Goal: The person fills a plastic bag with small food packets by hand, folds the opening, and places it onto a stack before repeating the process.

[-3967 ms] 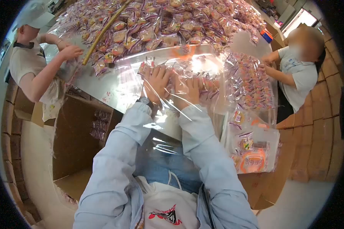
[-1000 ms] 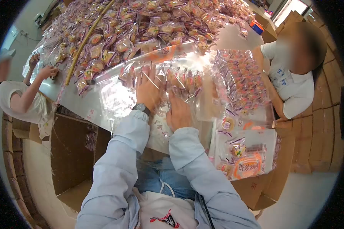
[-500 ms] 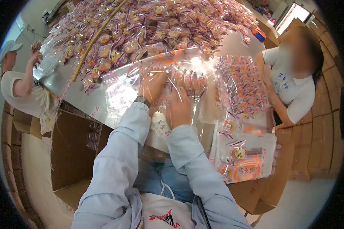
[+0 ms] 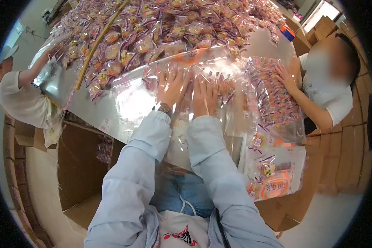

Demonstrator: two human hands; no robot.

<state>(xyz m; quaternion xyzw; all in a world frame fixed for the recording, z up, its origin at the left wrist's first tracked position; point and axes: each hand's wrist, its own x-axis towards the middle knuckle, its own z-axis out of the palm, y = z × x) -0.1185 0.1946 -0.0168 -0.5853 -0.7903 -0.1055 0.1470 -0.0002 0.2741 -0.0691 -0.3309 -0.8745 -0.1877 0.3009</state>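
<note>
My left hand [image 4: 172,87], with a watch at its wrist, lies with fingers stretched forward by a large clear plastic bag [image 4: 182,138] with orange print. Beside it my right hand [image 4: 204,96] also rests flat, fingers extended and close together. Shiny plastic surrounds both hands. Small wrapped snacks [image 4: 226,88] sit in the bag just right of my right fingers, partly hidden by glare. Farther right lies a clear bag filled with rows of wrapped snacks [image 4: 268,91].
A big heap of wrapped snacks [image 4: 153,31] covers the table's far side, with a yellow stick [image 4: 96,51] across it. Printed bags [image 4: 277,182] lie at right. An open carton [image 4: 80,165] stands lower left. One person [image 4: 20,93] works at left, another [image 4: 330,97] at right.
Both my hands have moved forward and flattened, their fingers straightening over the snacks. The right person's hand now rests on the filled bag; the left person's arm has lowered toward the heap.
</note>
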